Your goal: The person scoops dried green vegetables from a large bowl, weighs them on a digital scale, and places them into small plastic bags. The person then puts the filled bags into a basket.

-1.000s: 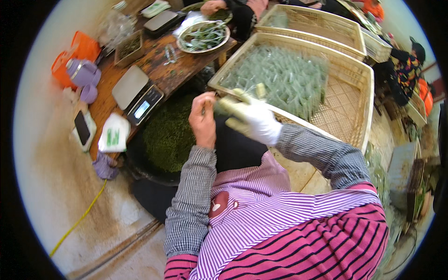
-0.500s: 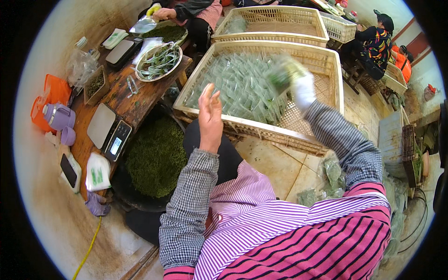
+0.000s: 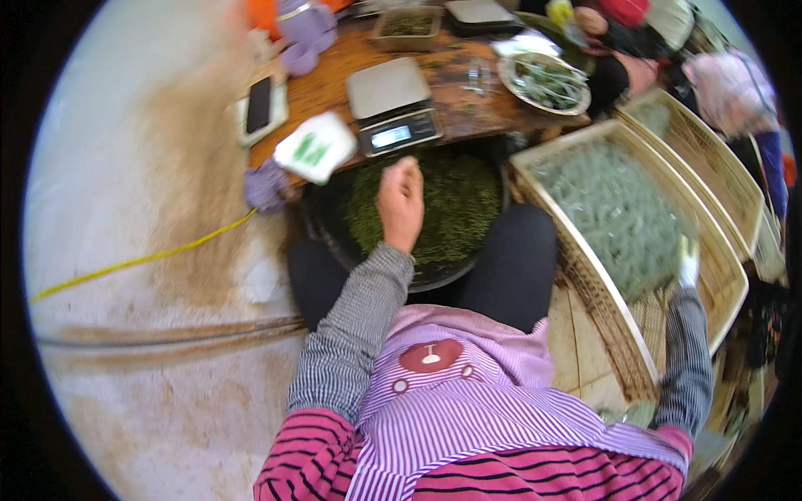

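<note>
My bare left hand hangs over a wide black tub of small green plant bits, just below the digital scale. Its fingers look curled together, with nothing visible in them. Out to the right, my right hand, in a pale glove with yellowish fingers, is at the edge of many clear packets of green stuff. These lie in a large cream plastic crate. Blur and distance hide the glove's grip, and I cannot tell whether it touches a packet.
On the wooden table are a stack of white bags, a phone, a lilac jug and a bowl of green-white strips. Another crate stands behind. A co-worker's gloved hand shows at the top.
My view has swung left toward the table and tub. My left hand has come over the tub, its fingers more curled. The green packet seen in my right hand is no longer distinguishable there.
</note>
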The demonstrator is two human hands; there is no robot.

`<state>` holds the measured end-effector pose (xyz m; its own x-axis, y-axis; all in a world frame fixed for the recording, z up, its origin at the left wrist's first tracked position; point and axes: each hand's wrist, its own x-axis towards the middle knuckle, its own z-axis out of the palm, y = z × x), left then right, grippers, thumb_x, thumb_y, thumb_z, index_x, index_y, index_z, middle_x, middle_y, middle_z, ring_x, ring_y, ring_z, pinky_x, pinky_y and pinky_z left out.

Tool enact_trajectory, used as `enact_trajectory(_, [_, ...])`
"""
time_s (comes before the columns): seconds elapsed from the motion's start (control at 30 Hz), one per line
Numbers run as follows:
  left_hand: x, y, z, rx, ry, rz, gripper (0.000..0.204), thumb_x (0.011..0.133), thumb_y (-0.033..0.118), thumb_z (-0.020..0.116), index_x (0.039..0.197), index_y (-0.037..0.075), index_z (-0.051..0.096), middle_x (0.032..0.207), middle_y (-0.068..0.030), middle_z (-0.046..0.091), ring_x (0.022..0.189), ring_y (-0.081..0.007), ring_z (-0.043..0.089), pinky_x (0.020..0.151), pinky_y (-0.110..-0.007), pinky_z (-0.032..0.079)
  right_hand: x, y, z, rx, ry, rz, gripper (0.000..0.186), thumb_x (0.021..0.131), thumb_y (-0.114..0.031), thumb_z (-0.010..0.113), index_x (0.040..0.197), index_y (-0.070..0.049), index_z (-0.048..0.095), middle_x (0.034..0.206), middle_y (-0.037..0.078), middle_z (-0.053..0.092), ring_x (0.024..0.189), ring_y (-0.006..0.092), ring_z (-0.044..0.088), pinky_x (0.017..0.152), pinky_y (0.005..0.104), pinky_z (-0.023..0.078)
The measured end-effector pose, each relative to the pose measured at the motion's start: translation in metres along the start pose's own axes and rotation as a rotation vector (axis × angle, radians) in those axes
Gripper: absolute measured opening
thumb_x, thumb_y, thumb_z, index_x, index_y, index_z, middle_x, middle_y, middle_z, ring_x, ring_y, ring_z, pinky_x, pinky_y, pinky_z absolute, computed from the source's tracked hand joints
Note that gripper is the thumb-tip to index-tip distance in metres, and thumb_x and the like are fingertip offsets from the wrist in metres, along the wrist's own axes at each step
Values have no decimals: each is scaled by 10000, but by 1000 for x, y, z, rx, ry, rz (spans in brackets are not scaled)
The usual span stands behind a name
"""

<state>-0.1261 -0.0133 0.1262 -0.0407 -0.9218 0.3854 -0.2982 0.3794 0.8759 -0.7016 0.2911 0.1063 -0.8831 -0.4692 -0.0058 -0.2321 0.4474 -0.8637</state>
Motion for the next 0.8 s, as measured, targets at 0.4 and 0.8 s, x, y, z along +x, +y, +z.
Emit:
enact_trajectory(0.4, [106, -90, -109, 990, -143, 56, 167, 900, 167, 530, 896, 12, 590, 847, -200, 566, 814, -371, 582, 701, -475, 466, -184, -217, 228, 288, -602, -214, 382, 925, -181, 573, 1275, -34, 535, 1251, 119, 577, 1148, 205, 543, 997, 301, 418])
enact_trajectory(0.8, [-86, -49, -75, -76, -14, -396, 89, 935, 71, 488, 933, -5, 532, 798, -111, 553, 612, -187, 624, 590, -298, 520, -343, -213, 426, 322, -1099, 221, 230, 882, -163, 597, 1004, 18, 668, 870, 95, 698, 769, 165, 644, 703, 294, 509])
